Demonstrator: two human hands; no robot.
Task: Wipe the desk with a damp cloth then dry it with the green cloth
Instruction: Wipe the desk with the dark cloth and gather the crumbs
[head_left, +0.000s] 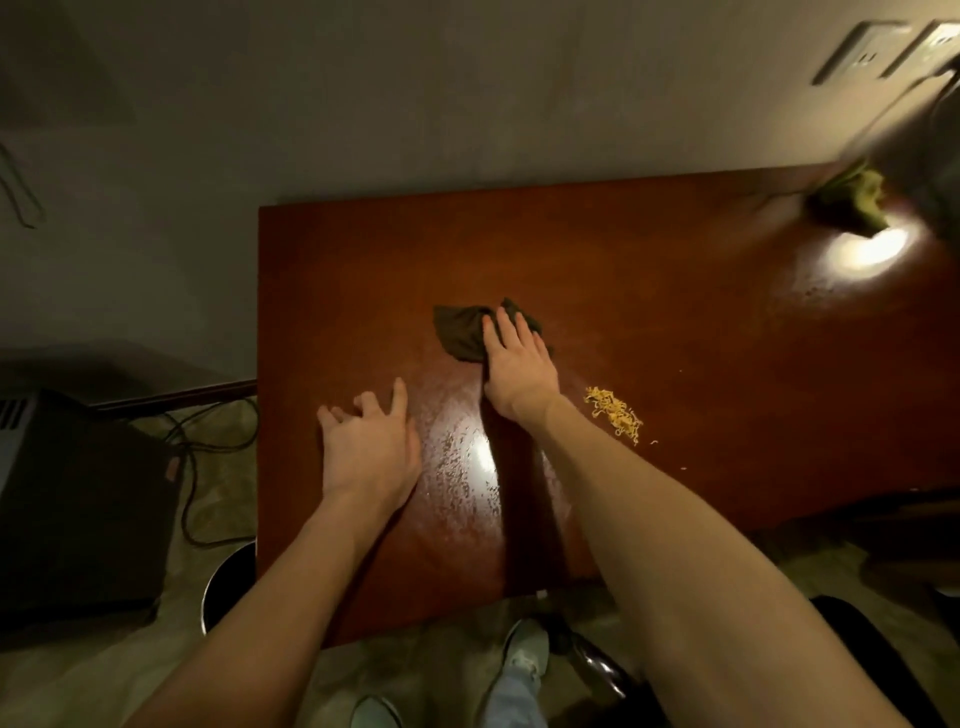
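Note:
The reddish-brown desk (675, 322) fills the middle of the head view. A dark damp cloth (462, 332) lies bunched near its centre, and my right hand (517, 366) presses flat on the cloth's right part with straight fingers. My left hand (369, 447) rests on the desk to the lower left, fingers spread and holding nothing. A wet, speckled streak (457, 467) shines between my hands. The green cloth (854, 200) lies crumpled at the desk's far right corner.
A small heap of yellowish crumbs (615, 413) sits just right of my right wrist. Lamp glare (867, 249) lights the desk beside the green cloth. A round bin (228, 587), cables and a dark box (78, 499) stand on the floor to the left. My shoes (527, 649) are below the front edge.

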